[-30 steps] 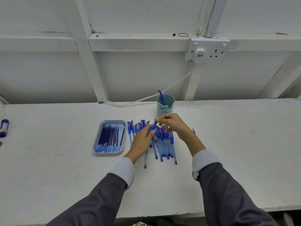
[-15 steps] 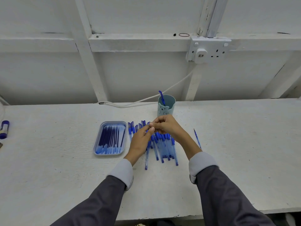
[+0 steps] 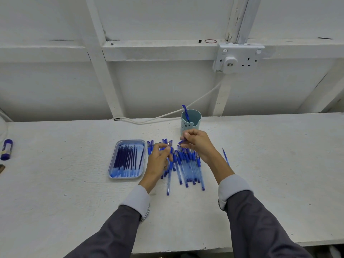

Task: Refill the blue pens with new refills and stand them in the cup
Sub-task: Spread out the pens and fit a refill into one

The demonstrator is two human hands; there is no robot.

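Observation:
A row of several blue pens (image 3: pixel 188 166) lies on the white bench in front of me. My left hand (image 3: pixel 159 161) grips one pen (image 3: pixel 169 181) by its upper end, its metal tip showing above my fingers. My right hand (image 3: pixel 197 144) pinches a small blue cap or tip piece (image 3: pixel 181 142), held a little apart from that pen. A light blue tray (image 3: pixel 111 164) with several dark refills sits to the left. The teal cup (image 3: pixel 194 121) stands behind my hands with one blue pen (image 3: pixel 185 112) in it. A single refill (image 3: pixel 225 156) lies to the right.
A white cable (image 3: pixel 167 114) runs along the bench's back edge up to a wall socket (image 3: pixel 240 58). A blue glue stick (image 3: pixel 6 149) lies at the far left. Bare bench surface stretches right of the pens and toward the front edge.
My hands, joined on the pen before, have drawn apart: the right hand came away with the small blue piece while the left keeps the pen body.

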